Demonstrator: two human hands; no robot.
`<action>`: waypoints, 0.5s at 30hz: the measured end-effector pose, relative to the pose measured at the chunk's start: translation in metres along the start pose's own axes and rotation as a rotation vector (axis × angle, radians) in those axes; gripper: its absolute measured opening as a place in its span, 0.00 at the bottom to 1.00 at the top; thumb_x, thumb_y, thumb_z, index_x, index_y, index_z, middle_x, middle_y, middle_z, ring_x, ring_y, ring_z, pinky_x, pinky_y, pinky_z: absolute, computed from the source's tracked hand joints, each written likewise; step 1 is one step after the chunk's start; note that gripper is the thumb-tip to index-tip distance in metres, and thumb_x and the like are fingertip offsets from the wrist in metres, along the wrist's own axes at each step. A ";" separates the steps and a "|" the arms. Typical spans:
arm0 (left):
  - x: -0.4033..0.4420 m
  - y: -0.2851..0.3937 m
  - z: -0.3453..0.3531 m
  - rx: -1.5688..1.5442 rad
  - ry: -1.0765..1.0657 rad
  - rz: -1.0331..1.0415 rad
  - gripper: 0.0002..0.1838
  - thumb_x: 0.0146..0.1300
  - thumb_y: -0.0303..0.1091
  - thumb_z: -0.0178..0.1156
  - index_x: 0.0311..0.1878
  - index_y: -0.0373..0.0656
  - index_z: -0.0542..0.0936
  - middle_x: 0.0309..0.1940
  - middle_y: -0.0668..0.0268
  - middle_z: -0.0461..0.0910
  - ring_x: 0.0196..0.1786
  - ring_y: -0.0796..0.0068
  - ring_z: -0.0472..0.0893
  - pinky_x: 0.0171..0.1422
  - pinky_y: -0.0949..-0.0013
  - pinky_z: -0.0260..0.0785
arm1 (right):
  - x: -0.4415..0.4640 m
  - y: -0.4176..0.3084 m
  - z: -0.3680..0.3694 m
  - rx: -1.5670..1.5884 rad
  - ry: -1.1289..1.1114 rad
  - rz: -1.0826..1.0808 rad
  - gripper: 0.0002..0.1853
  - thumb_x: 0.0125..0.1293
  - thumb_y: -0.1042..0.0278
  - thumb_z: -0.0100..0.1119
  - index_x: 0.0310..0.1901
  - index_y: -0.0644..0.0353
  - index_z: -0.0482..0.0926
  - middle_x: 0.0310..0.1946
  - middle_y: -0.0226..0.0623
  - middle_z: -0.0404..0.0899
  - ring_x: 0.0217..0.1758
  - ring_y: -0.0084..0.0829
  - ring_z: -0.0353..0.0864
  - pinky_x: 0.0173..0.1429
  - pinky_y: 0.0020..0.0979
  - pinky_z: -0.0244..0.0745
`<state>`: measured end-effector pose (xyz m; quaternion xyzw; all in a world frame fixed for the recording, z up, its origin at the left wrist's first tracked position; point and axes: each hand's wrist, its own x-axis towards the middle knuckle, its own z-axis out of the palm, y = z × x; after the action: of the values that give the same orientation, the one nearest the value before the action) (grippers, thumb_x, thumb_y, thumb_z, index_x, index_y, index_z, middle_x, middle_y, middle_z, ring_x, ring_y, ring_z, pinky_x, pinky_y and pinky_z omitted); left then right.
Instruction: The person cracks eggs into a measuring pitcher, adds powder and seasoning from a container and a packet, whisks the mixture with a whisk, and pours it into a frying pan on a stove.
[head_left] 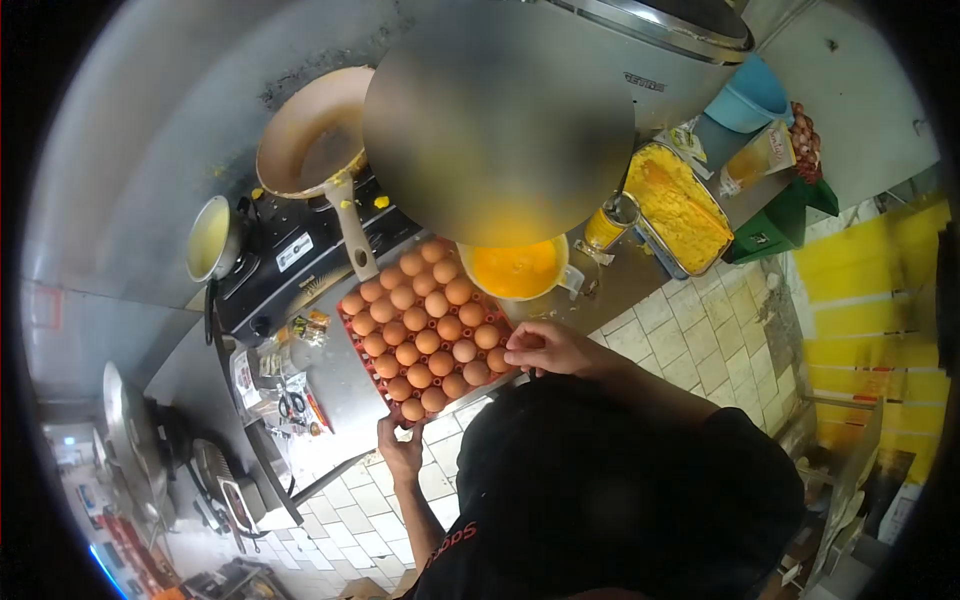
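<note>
Brown eggs (427, 341) fill a red tray (351, 322) at the counter's front edge. My left hand (402, 449) is at the tray's near left corner, its fingers closed on the rim beside an egg. My right hand (545, 347) is at the tray's right edge, fingers curled against an egg there; whether it grips the egg or the tray is unclear. Just behind the tray stands a white jug (573, 281) of yellow beaten egg (514, 268), partly hidden by a large blurred round patch.
A frying pan (296, 146) and a small pot (210, 238) sit on the stove (287, 262). On the right are an open can (609, 225), a metal tray of yellow food (673, 205), a blue bowl (748, 97) and a green container (774, 228). Scissors (291, 402) lie at left.
</note>
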<state>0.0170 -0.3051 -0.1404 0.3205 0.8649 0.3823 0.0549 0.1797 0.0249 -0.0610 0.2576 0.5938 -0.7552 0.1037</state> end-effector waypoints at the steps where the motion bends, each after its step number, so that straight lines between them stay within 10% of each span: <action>1: 0.007 0.008 -0.005 -0.002 -0.022 0.016 0.30 0.46 0.27 0.79 0.53 0.41 0.78 0.34 0.62 0.74 0.37 0.65 0.75 0.44 0.62 0.71 | -0.004 -0.015 0.008 0.026 0.002 -0.062 0.14 0.67 0.63 0.67 0.48 0.59 0.77 0.39 0.30 0.80 0.38 0.19 0.78 0.40 0.25 0.77; 7: 0.016 0.002 -0.011 0.024 -0.094 0.103 0.31 0.46 0.28 0.79 0.55 0.42 0.76 0.35 0.61 0.73 0.39 0.61 0.74 0.45 0.60 0.71 | -0.002 -0.064 0.032 -0.137 0.082 -0.274 0.19 0.67 0.64 0.67 0.56 0.60 0.74 0.46 0.34 0.76 0.43 0.23 0.81 0.47 0.28 0.81; 15: 0.016 0.037 -0.012 -0.719 0.137 -0.275 0.25 0.58 0.23 0.68 0.56 0.38 0.67 0.48 0.58 0.76 0.51 0.68 0.79 0.61 0.65 0.71 | -0.010 -0.094 0.003 -0.024 0.047 -0.339 0.17 0.71 0.71 0.62 0.58 0.59 0.72 0.41 0.33 0.80 0.29 0.20 0.81 0.28 0.23 0.76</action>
<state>0.0193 -0.2845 -0.1034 0.1358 0.7123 0.6706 0.1566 0.1438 0.0457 0.0236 0.1699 0.6400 -0.7485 -0.0360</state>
